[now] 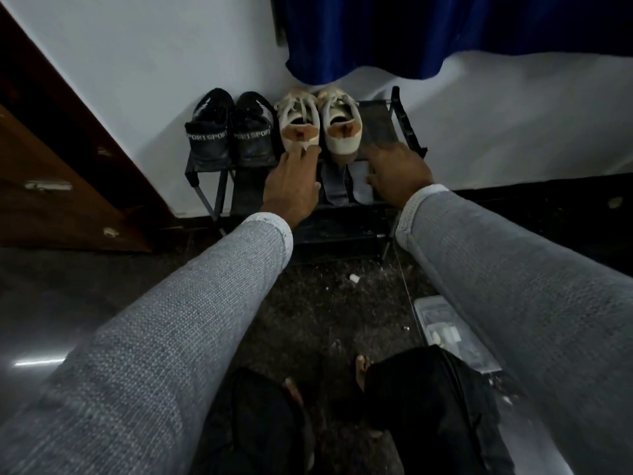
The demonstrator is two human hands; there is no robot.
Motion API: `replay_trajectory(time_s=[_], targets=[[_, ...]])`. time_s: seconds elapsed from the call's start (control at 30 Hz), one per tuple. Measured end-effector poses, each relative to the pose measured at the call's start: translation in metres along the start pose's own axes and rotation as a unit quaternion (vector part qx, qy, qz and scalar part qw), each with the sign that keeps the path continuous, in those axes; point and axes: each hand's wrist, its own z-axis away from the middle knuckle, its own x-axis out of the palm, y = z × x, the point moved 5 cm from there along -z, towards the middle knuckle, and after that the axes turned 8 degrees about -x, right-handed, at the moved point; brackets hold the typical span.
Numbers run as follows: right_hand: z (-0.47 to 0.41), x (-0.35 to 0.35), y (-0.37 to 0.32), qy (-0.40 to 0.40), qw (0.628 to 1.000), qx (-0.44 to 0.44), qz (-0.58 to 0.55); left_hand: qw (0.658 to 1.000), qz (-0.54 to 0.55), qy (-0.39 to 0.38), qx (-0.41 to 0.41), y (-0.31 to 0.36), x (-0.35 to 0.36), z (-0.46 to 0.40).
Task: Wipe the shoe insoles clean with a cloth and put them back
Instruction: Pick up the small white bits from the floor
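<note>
Reaching with straight fingers, left hand [294, 180] touches the white shoe [298, 123], right hand [397, 169] rests beside; insole removal likely next.

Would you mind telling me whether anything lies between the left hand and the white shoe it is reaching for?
Nothing visible does: the left hand already has its fingertips at the heel of the left white shoe on the rack's top shelf.
</note>
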Motion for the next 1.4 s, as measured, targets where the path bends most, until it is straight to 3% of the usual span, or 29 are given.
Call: replay_trajectory(time_s=[0.27, 1.13, 1.4], targets=[[0.034, 0.026, -0.002, -0.027, 0.999, 0.034, -0.011, 0.997, -0.004, -0.071, -0.003, 0.007, 0.039, 0.032], [0.084, 0.162, 0.089, -0.147, 0.971, 0.137, -0.132, 0.979, -0.014, -0.199, -0.034, 0.023, 0.184, 0.035], [0.116, 0.242, 0.107, -0.225, 0.952, 0.162, -0.129, 0.963, -0.022, -0.267, -0.040, 0.030, 0.255, 0.054]])
